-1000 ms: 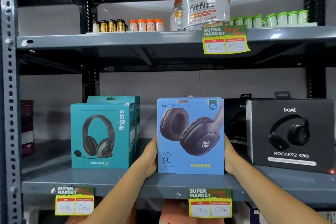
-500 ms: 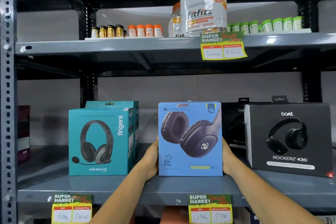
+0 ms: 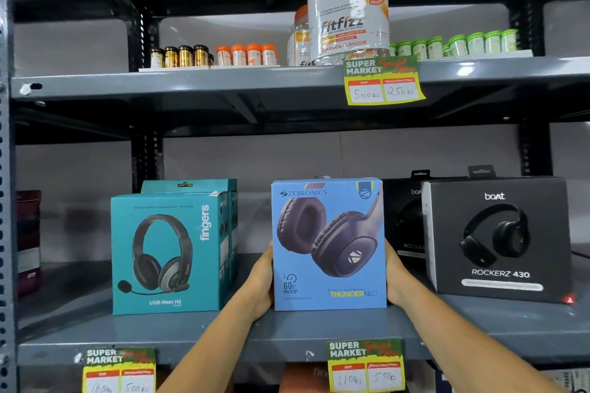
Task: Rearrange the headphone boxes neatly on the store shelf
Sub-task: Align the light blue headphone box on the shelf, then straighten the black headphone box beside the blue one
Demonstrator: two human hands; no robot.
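While both hands clamped its sides, the blue box (image 3: 329,244) stood upright on the shelf (image 3: 287,333).
Left hand (image 3: 261,284) and right hand (image 3: 396,277) flanked it equally, between teal box (image 3: 167,254) and black box (image 3: 499,238).

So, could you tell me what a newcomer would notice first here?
Probably the blue headphone box at the middle of the lower shelf, gripped on its sides by the left hand and right hand. Next, the big orange-lidded jar on the shelf above, over a yellow price tag.
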